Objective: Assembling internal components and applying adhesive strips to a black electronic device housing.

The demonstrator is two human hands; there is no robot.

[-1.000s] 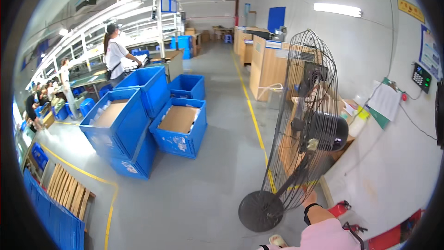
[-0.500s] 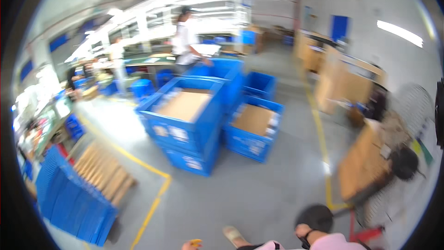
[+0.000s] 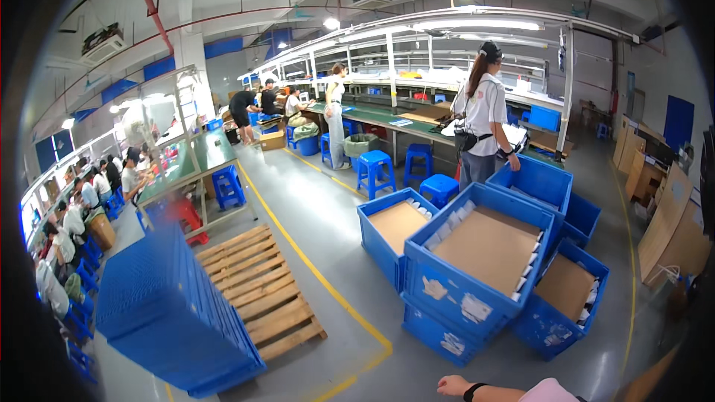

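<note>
Three blue crates lined with cardboard crowd the factory floor, seen in the head view from above the worker's own right hand. That hand, below a black wristband and a pink sleeve, reaches in at the lower edge, near the crates but apart from them; from where I stand, I cannot tell whether its fingers are curled or spread. The left hand is out of the picture.

Nearest it is the front crate, its cardboard sheet edged with white pieces, resting on a lower crate. A left crate and a right crate flank it — both with brown sheets inside. Behind, a co-worker in a white shirt and dark cap has one hand at the rear crate. Blue stools stand before a long green-topped bench. At left, a wooden pallet lies beside a tall blue stack — a yellow floor line runs past the pallet.
</note>
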